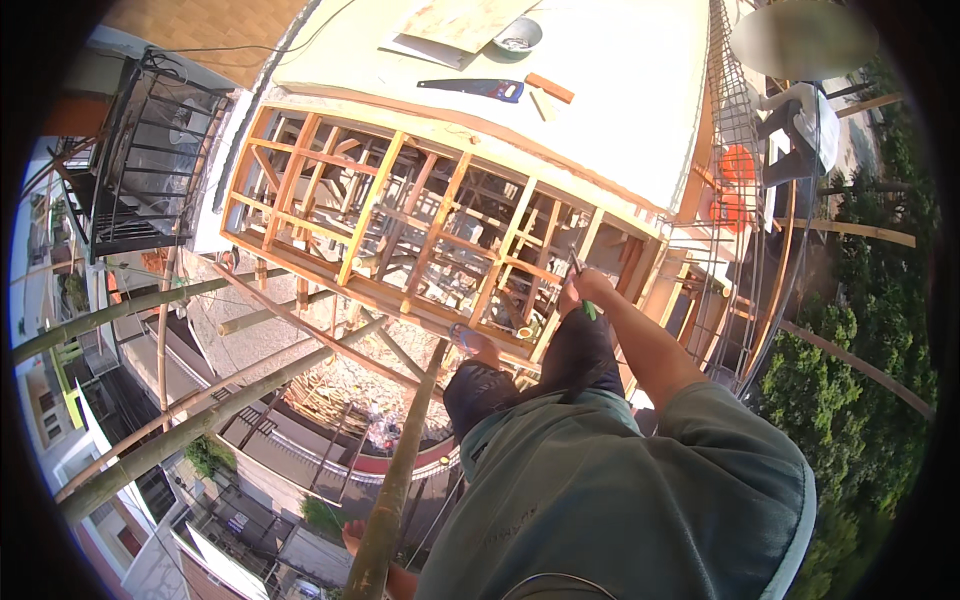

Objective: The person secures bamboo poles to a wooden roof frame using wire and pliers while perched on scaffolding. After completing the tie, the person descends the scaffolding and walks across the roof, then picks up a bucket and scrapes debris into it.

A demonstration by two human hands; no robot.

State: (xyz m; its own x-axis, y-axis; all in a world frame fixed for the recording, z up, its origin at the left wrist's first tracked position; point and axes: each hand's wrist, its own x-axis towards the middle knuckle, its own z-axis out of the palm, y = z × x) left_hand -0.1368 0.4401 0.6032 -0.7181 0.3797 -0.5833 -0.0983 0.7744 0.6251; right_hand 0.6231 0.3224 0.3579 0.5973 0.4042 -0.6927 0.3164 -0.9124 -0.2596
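Observation:
My right hand (592, 287) is closed round a green-handled tool (589, 311) above the wooden frame (400, 270). A narrow dark metal end of the tool sticks out past the fingers; its exact kind is too small to make out. My left hand (354, 535) is low in the view, just left of a thick round wooden pole (392, 490). The left forearm passes behind that pole, and the fingers are too small to read. One foot in a blue-strapped sandal (466, 338) rests by the frame's near edge.
A handsaw (470, 88), wood offcuts (549, 88), a grey bowl (518, 37) and a board (455, 22) lie on the pale slab. Between the frame's bars lies a deep drop. Long poles (215, 430) cross at left. Another person (805, 130) works beyond the rebar (725, 110).

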